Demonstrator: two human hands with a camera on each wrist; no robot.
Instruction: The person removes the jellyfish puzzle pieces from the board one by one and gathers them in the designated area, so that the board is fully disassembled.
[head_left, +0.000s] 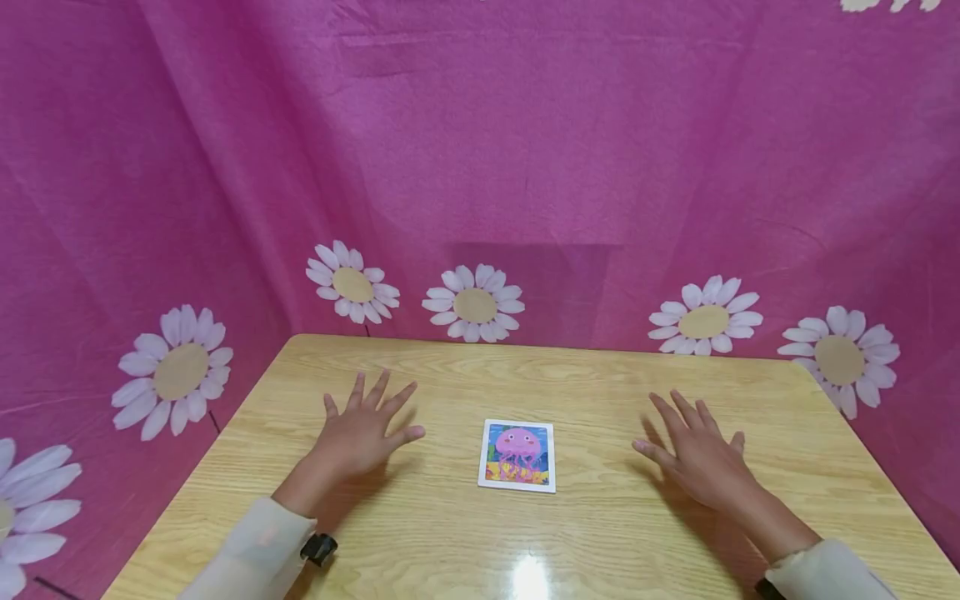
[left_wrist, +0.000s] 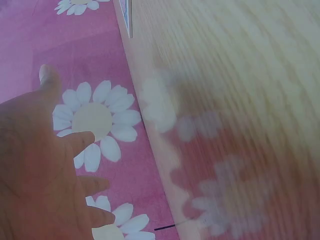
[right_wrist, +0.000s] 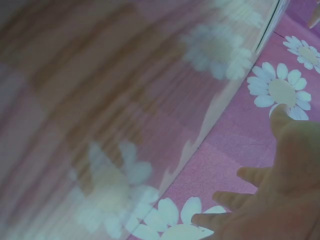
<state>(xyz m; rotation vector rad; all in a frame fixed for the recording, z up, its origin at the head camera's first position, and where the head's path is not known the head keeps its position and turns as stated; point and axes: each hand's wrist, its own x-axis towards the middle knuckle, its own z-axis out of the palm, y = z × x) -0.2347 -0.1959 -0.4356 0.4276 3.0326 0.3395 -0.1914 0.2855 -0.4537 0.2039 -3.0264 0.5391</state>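
Observation:
A square picture puzzle (head_left: 517,456) with a pink jellyfish on a blue sea scene and a white border lies flat on the wooden table. To its left, my left hand (head_left: 358,437) is held with fingers spread, apart from the puzzle and holding nothing. On the other side, my right hand (head_left: 705,462) has its fingers spread too, also holding nothing. Both wrist views show the palms, the left hand (left_wrist: 35,155) and the right hand (right_wrist: 285,185), with straight fingers. Only a thin edge of the puzzle (left_wrist: 128,17) shows in the left wrist view.
The light wooden table (head_left: 600,533) has a glossy top that reflects light. A pink cloth (head_left: 525,150) printed with white daisies hangs behind it and along the left side. A black strap (head_left: 318,549) sits at the left wrist.

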